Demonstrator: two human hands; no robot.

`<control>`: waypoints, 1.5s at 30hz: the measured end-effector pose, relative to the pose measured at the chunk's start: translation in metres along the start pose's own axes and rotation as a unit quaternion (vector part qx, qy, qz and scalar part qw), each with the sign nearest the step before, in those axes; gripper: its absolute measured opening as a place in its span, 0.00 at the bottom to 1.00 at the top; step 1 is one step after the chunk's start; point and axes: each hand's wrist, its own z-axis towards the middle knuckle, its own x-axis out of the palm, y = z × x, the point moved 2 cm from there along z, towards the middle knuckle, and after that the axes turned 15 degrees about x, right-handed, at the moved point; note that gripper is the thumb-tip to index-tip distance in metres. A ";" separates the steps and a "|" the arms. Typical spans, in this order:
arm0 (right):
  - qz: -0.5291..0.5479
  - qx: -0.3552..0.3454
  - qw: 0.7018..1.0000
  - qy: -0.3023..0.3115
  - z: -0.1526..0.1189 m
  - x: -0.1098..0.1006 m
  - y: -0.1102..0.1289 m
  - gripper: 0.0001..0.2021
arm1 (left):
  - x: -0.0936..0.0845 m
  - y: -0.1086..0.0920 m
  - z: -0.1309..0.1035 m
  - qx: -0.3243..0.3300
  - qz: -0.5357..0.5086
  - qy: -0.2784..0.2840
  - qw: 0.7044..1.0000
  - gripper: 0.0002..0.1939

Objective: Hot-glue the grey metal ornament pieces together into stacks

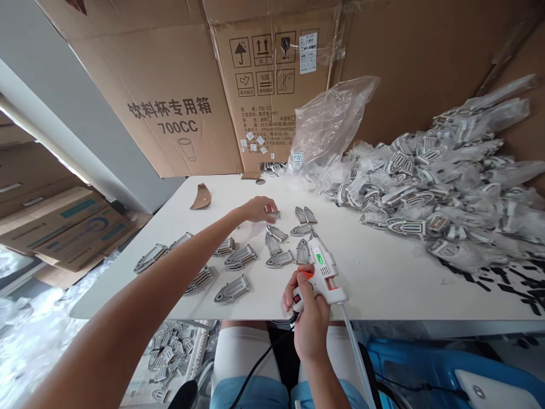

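My right hand (310, 315) is wrapped round the handle of a white hot glue gun (326, 267), its nozzle pointing away from me over the table. A clear glue stick (351, 335) trails from the gun's back end. At the far side of the small metal pieces, my left hand (259, 209) pinches a grey metal piece (273, 215), partly hidden by the fingers. Just below it lie several boat-shaped grey metal frames (280, 259), some close to the nozzle. Stacks of similar frames (240, 257) sit left of them, partly behind my left forearm.
A heap of plastic-bagged metal frames (409, 187) covers the right back of the white table (374, 289). Cardboard boxes (170, 85) wall the back. Black strips (506, 278) lie at the right edge, a cardboard scrap (201, 197) at the left. The gun's black cord (259, 360) crosses my lap.
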 end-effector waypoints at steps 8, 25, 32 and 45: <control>0.004 -0.004 1.000 -0.005 0.000 0.000 0.000 0.15 | 0.000 0.000 0.002 0.008 0.023 -0.007 1.000 0.14; 0.009 -0.012 1.000 0.002 0.000 0.000 -0.001 0.15 | -0.029 -0.067 -0.056 -0.003 -0.084 -0.138 0.987 0.17; -0.002 -0.014 0.996 0.087 -0.007 0.000 0.005 0.10 | 0.009 -0.152 -0.172 -0.029 -0.335 -0.176 0.925 0.20; -0.033 0.063 0.988 0.139 -0.018 0.017 -0.013 0.14 | 0.055 -0.182 -0.214 -0.062 -0.389 -0.295 0.871 0.14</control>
